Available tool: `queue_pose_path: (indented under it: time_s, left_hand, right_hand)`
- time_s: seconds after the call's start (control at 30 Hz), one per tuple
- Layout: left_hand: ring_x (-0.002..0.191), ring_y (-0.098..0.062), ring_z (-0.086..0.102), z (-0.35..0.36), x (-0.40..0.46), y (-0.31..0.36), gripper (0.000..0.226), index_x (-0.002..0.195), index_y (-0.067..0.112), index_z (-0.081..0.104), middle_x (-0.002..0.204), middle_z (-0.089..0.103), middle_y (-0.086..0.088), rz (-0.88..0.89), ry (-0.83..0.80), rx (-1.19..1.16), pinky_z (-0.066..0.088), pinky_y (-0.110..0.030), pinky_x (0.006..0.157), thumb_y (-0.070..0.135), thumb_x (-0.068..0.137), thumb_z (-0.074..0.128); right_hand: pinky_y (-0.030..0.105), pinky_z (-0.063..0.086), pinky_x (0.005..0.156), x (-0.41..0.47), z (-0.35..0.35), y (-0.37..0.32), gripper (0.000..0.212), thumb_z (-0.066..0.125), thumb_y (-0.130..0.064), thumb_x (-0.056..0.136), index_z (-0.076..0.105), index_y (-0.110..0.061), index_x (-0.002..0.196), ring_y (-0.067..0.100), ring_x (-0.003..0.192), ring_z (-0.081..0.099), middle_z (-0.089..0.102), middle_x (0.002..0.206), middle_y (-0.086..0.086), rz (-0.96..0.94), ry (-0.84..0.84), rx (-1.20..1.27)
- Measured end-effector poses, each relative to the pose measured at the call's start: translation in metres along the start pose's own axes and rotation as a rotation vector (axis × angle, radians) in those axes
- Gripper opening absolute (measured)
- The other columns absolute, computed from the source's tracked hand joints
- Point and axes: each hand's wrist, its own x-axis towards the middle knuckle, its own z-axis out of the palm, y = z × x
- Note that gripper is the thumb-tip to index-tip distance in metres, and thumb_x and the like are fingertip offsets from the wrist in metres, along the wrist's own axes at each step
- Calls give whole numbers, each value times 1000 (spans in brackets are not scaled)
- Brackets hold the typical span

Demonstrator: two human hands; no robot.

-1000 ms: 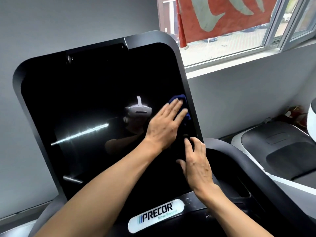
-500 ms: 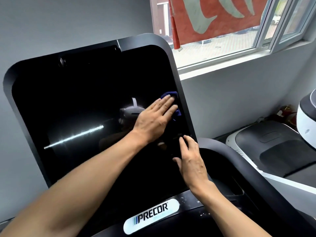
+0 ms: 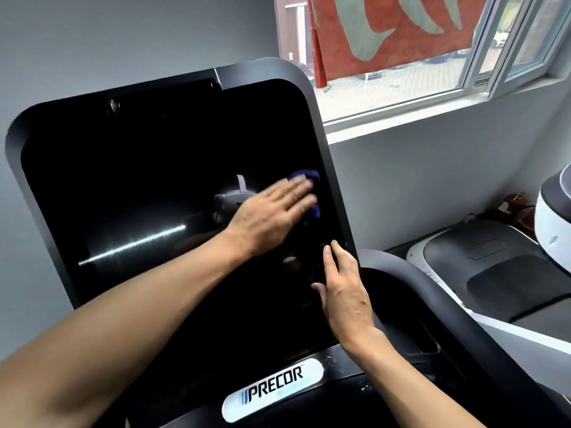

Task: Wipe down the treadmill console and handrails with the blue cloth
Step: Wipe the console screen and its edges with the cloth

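Note:
The treadmill console (image 3: 133,180) is a large glossy black screen in a dark grey frame, with a white PRECOR badge (image 3: 273,393) below it. My left hand (image 3: 272,214) lies flat with straight fingers on the right part of the screen, pressing the blue cloth (image 3: 310,193), which peeks out past the fingertips. My right hand (image 3: 343,291) rests with straight fingers on the screen's lower right edge, just below the left hand. A dark handrail (image 3: 448,322) curves down to the right of the console.
A white and grey machine (image 3: 500,273) stands to the right by the wall. Above it, a window (image 3: 432,57) with a white sill shows a red banner outside. A grey wall lies behind the console.
My left hand with the cloth has slid a little to the left and up on the screen, blurred by motion. My right hand stays at the screen's right edge.

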Motion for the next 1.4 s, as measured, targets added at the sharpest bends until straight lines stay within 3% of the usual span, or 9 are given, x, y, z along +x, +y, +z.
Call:
queue_pose_path:
  time_s: [0.13, 0.37, 0.5, 0.57, 0.67, 0.83, 1.13, 1.27, 1.4]
  left_hand:
    - [152, -30, 26, 1, 29, 11, 54, 152, 8, 42, 161, 33, -18, -378, 82, -38, 21, -44, 125, 20, 100, 50]
    - [156, -19, 10, 4, -24, 50, 61, 159, 12, 27, 167, 17, -9, -196, -87, -211, 11, -37, 127, 22, 101, 46]
    - [156, -16, 12, -18, -24, 38, 84, 157, 5, 28, 168, 16, -7, -382, -48, -557, 22, -33, 125, 4, 87, 73]
    - [155, -18, 17, -24, -36, 34, 85, 155, 2, 31, 167, 20, -9, -502, 29, -485, 26, -31, 123, 1, 82, 74]
    - [154, -28, 18, -34, -61, 26, 81, 154, 0, 32, 165, 24, -18, -610, 21, -139, 21, -42, 125, 36, 91, 68]
    - [150, -39, -25, -55, -101, 22, 130, 159, 26, -16, 164, -27, -16, -757, -464, 48, -3, -66, 120, 93, 68, 47]
    - [146, -42, -35, -58, -102, 25, 135, 156, 33, -24, 159, -40, -10, -804, -471, 31, 8, -76, 113, 92, 64, 55]
    - [146, -43, -33, -59, -100, 25, 135, 156, 32, -24, 159, -40, -11, -793, -499, 40, 8, -75, 113, 94, 64, 52]
    - [146, -42, -35, -58, -102, 24, 134, 154, 32, -28, 158, -41, -10, -810, -505, 51, 6, -74, 114, 94, 64, 49]
  right_hand:
    - [35, 46, 108, 0, -3, 4, 81, 84, -9, 76, 46, 0, 147, 31, 139, 44, 43, 152, 16, -17, -40, 2]
    - [32, 39, 116, 9, -18, -16, 62, 59, 8, 87, 46, -1, 147, 25, 140, 44, 46, 150, 14, -27, 151, 210]
    - [27, 14, 125, 33, -18, -53, 66, 51, 0, 97, 28, -10, 158, 19, 154, 17, 23, 165, 10, -105, 98, 310]
    - [25, 1, 125, 46, -11, -68, 63, 44, -19, 102, 20, -17, 161, 19, 156, 4, 10, 169, 7, -83, 13, 273]
    - [29, 1, 125, 62, -4, -81, 69, 21, -53, 101, 14, -19, 161, 23, 156, -3, 2, 169, 7, -59, 14, 129]
    - [43, -3, 125, 139, -25, -92, 61, 19, -54, 106, 10, -30, 162, 22, 156, -5, 6, 170, 2, -16, 104, -143]
    - [44, 18, 125, 81, 5, -67, 54, 38, -42, 108, 32, -23, 158, 22, 155, 13, 27, 165, 4, -290, 166, -137]
    - [46, 23, 122, 124, -5, -62, 54, 34, -41, 108, 33, -19, 157, 29, 152, 25, 32, 163, 7, -83, 245, -120]
    - [40, 5, 126, 207, -21, -116, 57, 26, -38, 108, 17, -18, 161, 26, 155, 8, 18, 168, 5, 6, 222, -4]
